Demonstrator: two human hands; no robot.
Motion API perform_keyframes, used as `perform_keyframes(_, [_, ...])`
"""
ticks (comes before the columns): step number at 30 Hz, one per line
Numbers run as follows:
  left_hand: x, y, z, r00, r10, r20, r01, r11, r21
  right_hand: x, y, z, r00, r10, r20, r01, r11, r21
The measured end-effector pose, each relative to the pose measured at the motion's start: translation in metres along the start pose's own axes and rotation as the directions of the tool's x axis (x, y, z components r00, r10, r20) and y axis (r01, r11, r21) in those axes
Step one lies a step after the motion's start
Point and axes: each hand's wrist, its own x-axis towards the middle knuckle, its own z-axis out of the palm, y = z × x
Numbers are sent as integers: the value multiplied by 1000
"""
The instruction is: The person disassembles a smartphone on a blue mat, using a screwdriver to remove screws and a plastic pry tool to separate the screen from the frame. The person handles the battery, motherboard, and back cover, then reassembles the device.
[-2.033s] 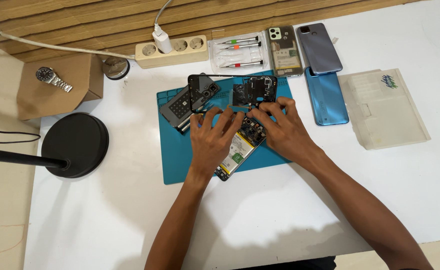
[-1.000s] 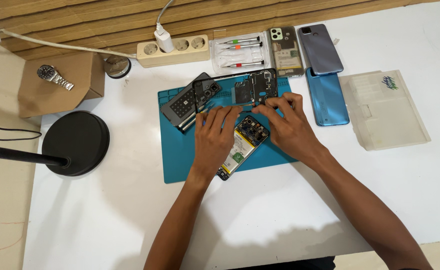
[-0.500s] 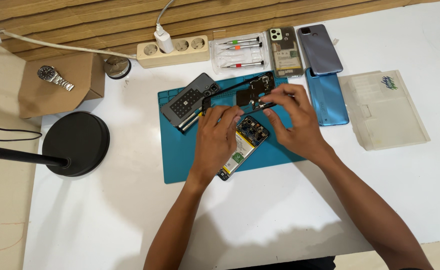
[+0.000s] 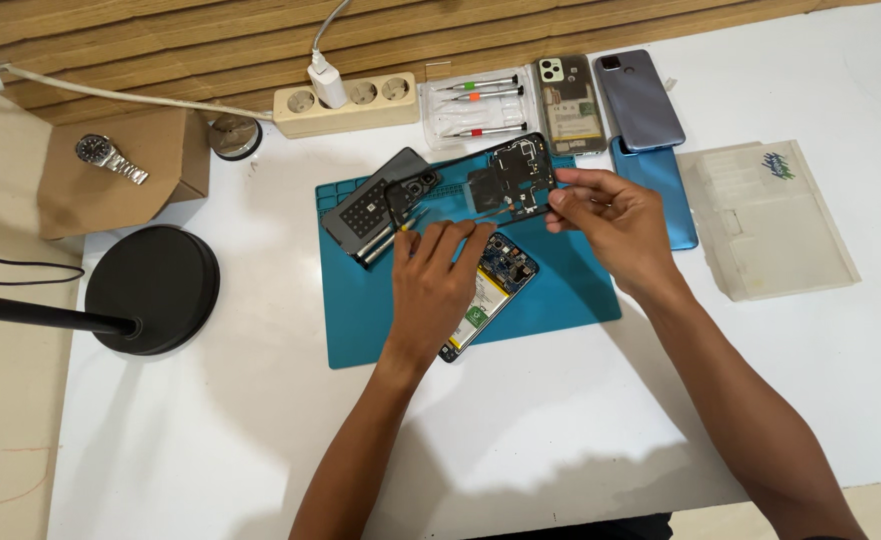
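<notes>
An opened phone (image 4: 487, 291) with bare circuit board and battery lies on a teal work mat (image 4: 360, 300). My left hand (image 4: 440, 280) rests flat on it, pressing it down. My right hand (image 4: 605, 225) pinches the right edge of a black inner phone frame (image 4: 500, 180) and holds it lifted above the mat. Behind my left hand lie a grey phone back part (image 4: 365, 210) and a metal tool (image 4: 385, 243).
A power strip (image 4: 345, 100), a screwdriver tray (image 4: 475, 105), three more phones (image 4: 640, 100) and a translucent parts box (image 4: 770, 215) lie at the back and right. A black lamp base (image 4: 150, 290) and a cardboard box with a wristwatch (image 4: 110, 158) stand at the left.
My right hand has lifted the black frame off the opened phone and raised it toward the back. My left hand stayed on the phone, holding it down.
</notes>
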Motion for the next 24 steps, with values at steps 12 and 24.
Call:
perform_keyframes(12, [4, -7, -1, 918, -390, 75, 384, 824, -417, 20, 5, -39, 999, -16, -48, 11, 993, -116])
perform_keyframes(24, [-4, -18, 16, 703, -454, 548, 698, 590, -406, 37, 17, -79, 993, -76, -91, -1, 761, -649])
